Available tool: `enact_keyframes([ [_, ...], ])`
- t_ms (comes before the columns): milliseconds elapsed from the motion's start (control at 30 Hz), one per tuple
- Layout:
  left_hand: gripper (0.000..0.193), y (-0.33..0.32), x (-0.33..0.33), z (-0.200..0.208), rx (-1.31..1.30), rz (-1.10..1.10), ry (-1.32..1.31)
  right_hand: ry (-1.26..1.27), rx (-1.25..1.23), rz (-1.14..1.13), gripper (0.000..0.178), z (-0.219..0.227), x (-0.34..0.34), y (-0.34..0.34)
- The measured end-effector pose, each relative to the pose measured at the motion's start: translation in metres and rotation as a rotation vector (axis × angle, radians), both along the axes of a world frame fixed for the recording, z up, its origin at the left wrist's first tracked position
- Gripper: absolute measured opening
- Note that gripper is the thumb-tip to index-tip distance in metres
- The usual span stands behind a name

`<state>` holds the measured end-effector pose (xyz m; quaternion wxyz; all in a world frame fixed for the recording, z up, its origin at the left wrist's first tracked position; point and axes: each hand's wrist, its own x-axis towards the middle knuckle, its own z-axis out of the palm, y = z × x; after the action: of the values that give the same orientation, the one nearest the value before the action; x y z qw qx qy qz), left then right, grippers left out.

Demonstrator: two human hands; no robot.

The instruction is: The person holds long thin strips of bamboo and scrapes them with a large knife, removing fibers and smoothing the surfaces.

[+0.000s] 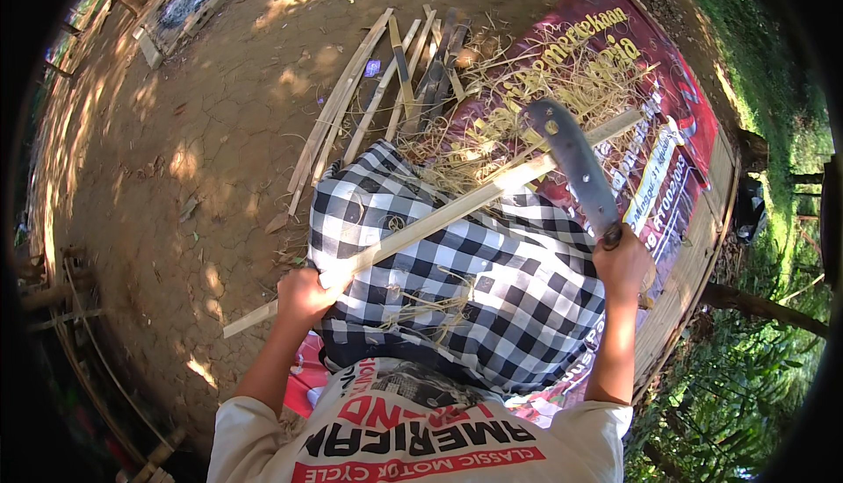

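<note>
My left hand [303,297] is closed round a long pale bamboo strip [439,217] near its lower left end. The strip slants up to the right across my lap, over a black-and-white checked cloth [492,281]. In my right hand [623,263] is the handle of a machete [575,162] with a broad dark blade. The blade points up and to the left, crossing over the strip toward its far end. From this view I cannot tell whether its edge touches the strip. Thin shavings lie on the cloth between my arms.
Several bamboo strips [356,88] lie on the bare earth [211,132] ahead of me. A red printed banner [650,53] spreads at the right, with curly shavings [500,88] heaped over it. Along its right side runs a wooden edge [685,307], with green plants [729,386] beyond.
</note>
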<state>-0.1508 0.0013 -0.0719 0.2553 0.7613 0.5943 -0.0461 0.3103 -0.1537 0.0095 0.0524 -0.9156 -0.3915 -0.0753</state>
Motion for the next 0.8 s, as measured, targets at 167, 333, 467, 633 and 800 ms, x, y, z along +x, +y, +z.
enact_keyframes([
  [167,0.052,0.0,0.007,0.01,0.08,-0.051,-0.142,0.011,0.063,-0.1,0.013,0.017,0.036,-0.025],
  [333,0.051,-0.001,0.01,0.017,0.12,-0.057,-0.045,0.212,-0.047,0.036,0.018,-0.001,-0.033,0.005],
  [467,0.05,-0.002,0.015,0.024,0.135,-0.055,0.058,0.289,-0.078,0.355,0.02,-0.041,-0.086,0.032],
  [633,0.052,-0.005,0.013,0.018,0.164,-0.029,0.009,0.422,0.098,0.556,0.019,-0.05,-0.123,0.059],
  [800,0.049,-0.003,0.005,0.005,0.131,-0.017,0.035,0.468,0.087,0.598,0.015,-0.042,-0.122,0.062],
])
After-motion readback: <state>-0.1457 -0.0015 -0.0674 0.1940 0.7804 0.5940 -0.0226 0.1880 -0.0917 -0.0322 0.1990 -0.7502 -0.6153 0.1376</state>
